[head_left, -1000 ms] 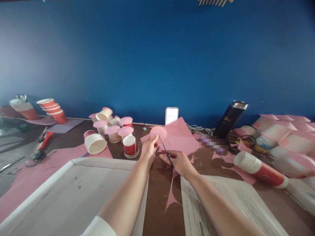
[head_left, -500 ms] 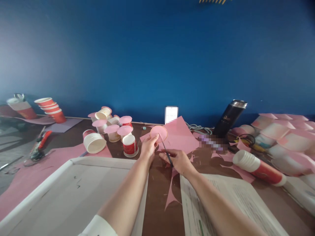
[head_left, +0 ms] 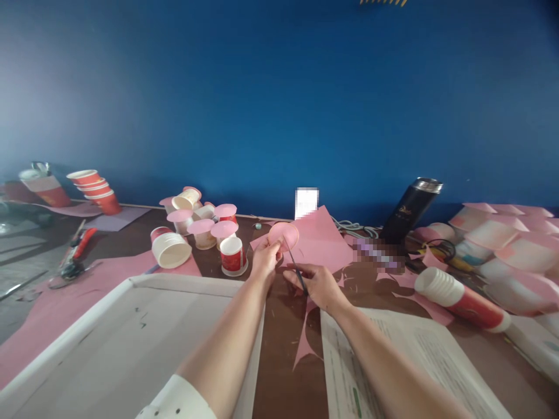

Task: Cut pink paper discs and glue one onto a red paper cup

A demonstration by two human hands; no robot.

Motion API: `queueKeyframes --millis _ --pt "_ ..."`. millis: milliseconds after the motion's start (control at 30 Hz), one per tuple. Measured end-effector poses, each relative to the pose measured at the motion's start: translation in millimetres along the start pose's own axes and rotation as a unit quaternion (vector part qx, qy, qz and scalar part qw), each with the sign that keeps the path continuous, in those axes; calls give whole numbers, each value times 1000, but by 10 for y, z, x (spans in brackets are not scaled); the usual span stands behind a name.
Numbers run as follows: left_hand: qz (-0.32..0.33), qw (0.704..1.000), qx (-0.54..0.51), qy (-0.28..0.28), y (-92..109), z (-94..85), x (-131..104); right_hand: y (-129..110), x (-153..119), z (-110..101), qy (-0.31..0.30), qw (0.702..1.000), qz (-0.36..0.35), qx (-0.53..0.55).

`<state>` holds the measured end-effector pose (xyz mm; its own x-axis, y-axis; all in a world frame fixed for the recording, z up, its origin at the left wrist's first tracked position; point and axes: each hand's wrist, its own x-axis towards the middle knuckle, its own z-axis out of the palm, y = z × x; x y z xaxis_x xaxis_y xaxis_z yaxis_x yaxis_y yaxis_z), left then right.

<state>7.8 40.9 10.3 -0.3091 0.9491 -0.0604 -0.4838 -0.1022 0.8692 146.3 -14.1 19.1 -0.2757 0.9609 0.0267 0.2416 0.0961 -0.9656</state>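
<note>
My left hand [head_left: 265, 261] pinches a round pink paper disc [head_left: 283, 233] with a tan rim, thumb over its lower edge. Whether a cup sits behind the disc cannot be seen. In my right hand [head_left: 318, 285] is a slim dark tool [head_left: 299, 276] with a thin, blade-like tip. That tip crosses the lower part of the disc, and its exact kind is unclear. Behind both hands lies a large pink sheet [head_left: 324, 235]. Curved pink offcuts [head_left: 304, 343] lie below my right hand.
Several paper cups topped with pink discs [head_left: 203, 227] stand at left. A red cup [head_left: 233, 255] is nearer. White tray [head_left: 135, 314], printed sheet [head_left: 406, 355], black flask [head_left: 408, 209], stacked cups [head_left: 463, 299] and a pile of pink-topped cups [head_left: 510, 244] surround the work area.
The view has shifted slightly, with things at left appearing a little further right. Both hands keep nearly the same pose, still holding the disc and the tool.
</note>
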Motion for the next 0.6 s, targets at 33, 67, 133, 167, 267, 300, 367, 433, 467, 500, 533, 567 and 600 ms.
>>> queueKeyframes --millis 33,67,133,167,267,300,367,433,467,500,533,567,600 --pt "-4 1000 -1 0 5 2 -1 -1 0 -1 0 1000 -1 1" --pt "-8 1000 -2 -1 10 5 -4 -1 0 -2 1 1000 0 2" --pt "-14 1000 0 -6 21 10 -10 -1 3 -3 1 1000 1 1" --pt "-15 1000 -1 -7 26 12 -14 -2 4 -3 0 1000 2 1" --pt "-18 1000 -6 -6 32 16 -22 -10 4 -3 1 1000 8 -3" --pt "-18 1000 -7 -4 32 17 -23 -15 3 -3 1 1000 9 -5" --pt "-19 1000 -5 -1 30 18 -24 -29 -2 -5 2 1000 11 -12" --pt "-21 1000 -2 0 27 21 -22 -43 -5 -9 4 1000 9 -17" --pt "-23 1000 -2 0 25 22 -21 -49 -6 -11 5 1000 7 -18" --pt "-25 1000 -4 -2 24 24 -19 -54 -7 -14 4 1000 7 -19" --pt "-28 1000 -7 -3 23 26 -18 -57 -6 -16 3 1000 9 -20" --pt "-31 999 -10 -5 22 27 -17 -60 -6 -18 3 1000 13 -20" --pt "-33 999 -13 -7 23 29 -17 -61 -5 -20 3 1000 17 -21"
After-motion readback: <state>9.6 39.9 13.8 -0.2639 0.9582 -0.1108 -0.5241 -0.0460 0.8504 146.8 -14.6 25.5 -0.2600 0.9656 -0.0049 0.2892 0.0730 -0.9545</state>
